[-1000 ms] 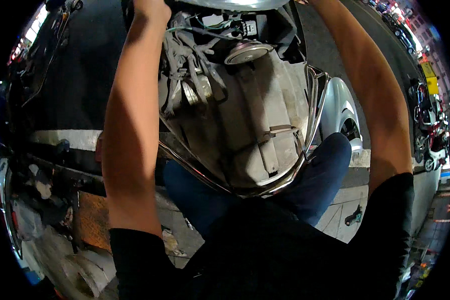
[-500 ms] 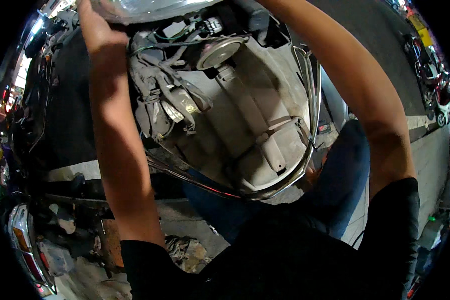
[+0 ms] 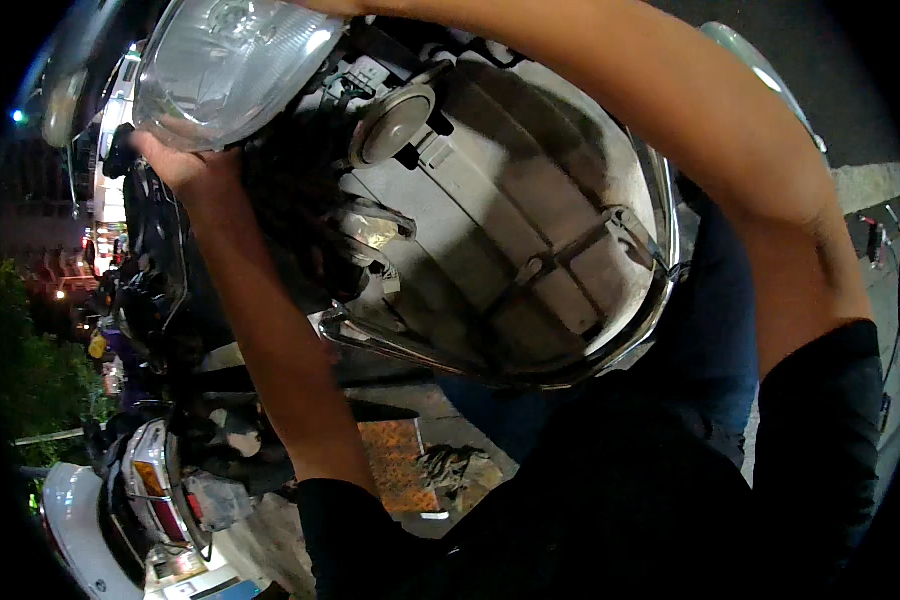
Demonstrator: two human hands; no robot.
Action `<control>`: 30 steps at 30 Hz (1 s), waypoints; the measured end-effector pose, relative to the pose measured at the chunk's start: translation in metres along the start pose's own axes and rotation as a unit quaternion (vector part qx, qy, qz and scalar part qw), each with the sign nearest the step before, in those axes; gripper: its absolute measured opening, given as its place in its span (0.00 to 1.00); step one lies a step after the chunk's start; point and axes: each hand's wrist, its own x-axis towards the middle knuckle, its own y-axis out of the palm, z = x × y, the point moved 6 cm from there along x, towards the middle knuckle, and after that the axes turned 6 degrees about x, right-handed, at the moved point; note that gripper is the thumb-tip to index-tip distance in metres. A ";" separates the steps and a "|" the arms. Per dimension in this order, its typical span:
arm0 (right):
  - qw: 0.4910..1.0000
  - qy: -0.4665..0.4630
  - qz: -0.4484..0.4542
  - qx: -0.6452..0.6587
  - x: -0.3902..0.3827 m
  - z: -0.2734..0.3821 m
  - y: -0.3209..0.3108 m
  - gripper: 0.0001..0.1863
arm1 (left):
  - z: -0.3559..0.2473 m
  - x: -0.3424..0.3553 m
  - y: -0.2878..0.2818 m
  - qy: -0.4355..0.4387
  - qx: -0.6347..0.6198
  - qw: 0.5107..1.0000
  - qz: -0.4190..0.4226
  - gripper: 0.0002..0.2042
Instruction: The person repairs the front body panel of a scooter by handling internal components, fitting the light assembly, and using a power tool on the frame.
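Observation:
A large clear-lensed headlight [image 3: 235,75] fills the upper left, tilted. My left hand [image 3: 185,168] grips its lower edge, the fingers partly hidden behind it. My right arm reaches across the top; only a strip of my right hand [image 3: 335,6] shows at the headlight's upper edge, its fingers out of sight. Below lies the opened front of a scooter, with a pale, dirty inner panel [image 3: 490,230]. A round metal horn [image 3: 395,125] is fixed near the panel's upper end. Beside it hang dark wires, mostly in shadow, and a connector [image 3: 390,280].
Chrome trim [image 3: 660,270] rims the panel close to my legs. At the lower left stand a vehicle's tail light [image 3: 155,480] and a white body panel [image 3: 90,520]. A rusty orange board [image 3: 395,465] and a crumpled rag [image 3: 455,470] lie on the ground.
The headlight has come further into view at the upper left, with my left hand on its lower edge. My view has turned, and the wires have fallen into shadow.

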 end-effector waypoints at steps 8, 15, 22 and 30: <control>0.999 0.035 0.015 0.029 0.001 -0.003 -0.001 0.33 | 0.000 -0.010 0.000 -0.037 0.055 0.998 -0.016 0.37; 1.000 0.017 -0.001 0.009 0.000 -0.005 0.001 0.33 | 0.005 -0.014 0.000 -0.076 0.016 0.996 -0.042 0.38; 1.000 0.005 0.003 0.024 -0.001 -0.002 -0.006 0.31 | 0.010 -0.007 -0.002 -0.068 -0.024 0.997 -0.027 0.36; 1.000 0.004 -0.011 0.009 -0.004 -0.006 0.001 0.30 | 0.002 -0.013 0.005 -0.035 -0.020 0.999 -0.012 0.36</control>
